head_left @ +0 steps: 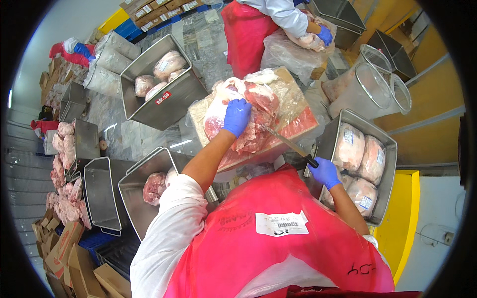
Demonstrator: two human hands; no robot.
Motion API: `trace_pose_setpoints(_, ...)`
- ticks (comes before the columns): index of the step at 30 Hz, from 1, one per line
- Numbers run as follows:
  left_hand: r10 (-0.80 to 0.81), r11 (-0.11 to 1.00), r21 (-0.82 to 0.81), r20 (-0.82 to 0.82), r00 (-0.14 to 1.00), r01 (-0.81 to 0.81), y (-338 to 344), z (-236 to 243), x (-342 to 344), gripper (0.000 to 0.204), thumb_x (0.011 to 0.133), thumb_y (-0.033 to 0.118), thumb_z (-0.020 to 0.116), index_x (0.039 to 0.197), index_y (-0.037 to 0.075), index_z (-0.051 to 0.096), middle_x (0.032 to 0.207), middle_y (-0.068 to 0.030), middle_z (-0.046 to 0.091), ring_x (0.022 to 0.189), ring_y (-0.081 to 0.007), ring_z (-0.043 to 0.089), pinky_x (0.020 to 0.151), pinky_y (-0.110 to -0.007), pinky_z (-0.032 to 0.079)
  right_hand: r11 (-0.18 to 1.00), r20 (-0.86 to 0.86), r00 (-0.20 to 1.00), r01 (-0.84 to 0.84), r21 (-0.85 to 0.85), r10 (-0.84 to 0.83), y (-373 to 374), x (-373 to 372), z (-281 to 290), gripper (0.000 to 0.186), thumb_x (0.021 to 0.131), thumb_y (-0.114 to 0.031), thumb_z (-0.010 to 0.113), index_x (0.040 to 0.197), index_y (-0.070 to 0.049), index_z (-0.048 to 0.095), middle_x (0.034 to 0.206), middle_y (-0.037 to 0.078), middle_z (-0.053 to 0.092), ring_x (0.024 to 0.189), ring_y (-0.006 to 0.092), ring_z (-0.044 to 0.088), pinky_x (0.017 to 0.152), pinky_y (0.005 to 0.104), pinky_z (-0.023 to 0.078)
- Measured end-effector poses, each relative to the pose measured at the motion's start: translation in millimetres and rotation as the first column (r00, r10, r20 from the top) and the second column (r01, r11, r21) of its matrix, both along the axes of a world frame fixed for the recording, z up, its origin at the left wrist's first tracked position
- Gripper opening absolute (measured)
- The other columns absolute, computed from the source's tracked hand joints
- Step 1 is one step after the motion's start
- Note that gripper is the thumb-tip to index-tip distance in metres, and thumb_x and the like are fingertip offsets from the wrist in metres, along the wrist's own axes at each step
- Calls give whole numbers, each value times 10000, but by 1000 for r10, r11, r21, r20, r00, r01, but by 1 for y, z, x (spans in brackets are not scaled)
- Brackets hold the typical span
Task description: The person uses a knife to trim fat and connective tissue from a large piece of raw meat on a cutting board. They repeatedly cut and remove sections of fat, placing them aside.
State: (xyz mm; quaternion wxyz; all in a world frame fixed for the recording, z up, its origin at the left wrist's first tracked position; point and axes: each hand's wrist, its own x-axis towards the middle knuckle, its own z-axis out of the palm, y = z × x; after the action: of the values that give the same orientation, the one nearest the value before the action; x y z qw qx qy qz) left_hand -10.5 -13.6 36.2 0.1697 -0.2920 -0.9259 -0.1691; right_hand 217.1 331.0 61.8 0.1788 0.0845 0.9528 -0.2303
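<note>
A large cut of raw meat with white fat lies spread open on the plastic-covered work block in front of me. My left hand, in a blue glove, presses onto its middle with the fingers curled into the flesh. In my right hand, also gloved in blue, is a knife with a black handle. Its long blade points up and left, and the tip reaches the right side of the meat.
Close by on the right, a steel bin holds several wrapped meat pieces. Another steel bin stands left of me, and one with meat further off. A co-worker in a red apron handles bagged meat beyond the block. Cardboard boxes lie lower left.
</note>
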Motion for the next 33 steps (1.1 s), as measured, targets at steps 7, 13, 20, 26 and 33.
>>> trace_pose_setpoints(7, 69, 942, 320, 115, 991, -103, 0, -36, -23, 66, 885, 119, 643, 896, 58, 667, 871, -189, 643, 866, -404, 618, 799, -520, 492, 1000, -61, 998, 26, -16, -27, -3, 0, 4, 320, 881, -386, 725, 904, -68, 701, 873, 233, 714, 870, 447, 691, 759, 536, 546)
trace_pose_setpoints(13, 52, 910, 392, 222, 974, -138, -3, -36, -36, 93, 890, 119, 630, 873, 36, 668, 871, -215, 674, 861, -424, 646, 789, -518, 515, 999, -46, 998, 40, -21, -41, -9, -3, 15, 326, 886, -400, 725, 909, -75, 705, 881, 233, 716, 866, 452, 691, 759, 538, 546)
trace_pose_setpoints(20, 65, 900, 366, 423, 904, -236, -5, -24, -39, 144, 907, 155, 641, 891, 16, 680, 894, -219, 706, 873, -410, 683, 795, -489, 539, 990, 2, 998, 59, -126, -59, -13, -14, 17, 371, 888, -418, 716, 943, -51, 702, 896, 230, 722, 876, 442, 698, 778, 520, 545)
trace_pose_setpoints(26, 19, 907, 368, 454, 891, -207, -7, -18, -39, 147, 906, 158, 649, 889, 16, 684, 890, -225, 705, 865, -414, 684, 795, -488, 540, 977, 17, 999, -36, -210, 41, -37, -46, 21, 414, 905, -436, 698, 1034, -43, 666, 923, 229, 715, 883, 437, 694, 781, 510, 530)
trace_pose_setpoints(33, -111, 972, 227, 248, 962, 54, -24, -6, -47, 119, 894, 144, 675, 904, 27, 692, 881, -222, 659, 876, -420, 636, 803, -496, 515, 978, -7, 985, -173, -118, 174, -30, -76, 55, 374, 953, -438, 662, 1078, -85, 640, 926, 229, 702, 901, 450, 674, 795, 514, 520)
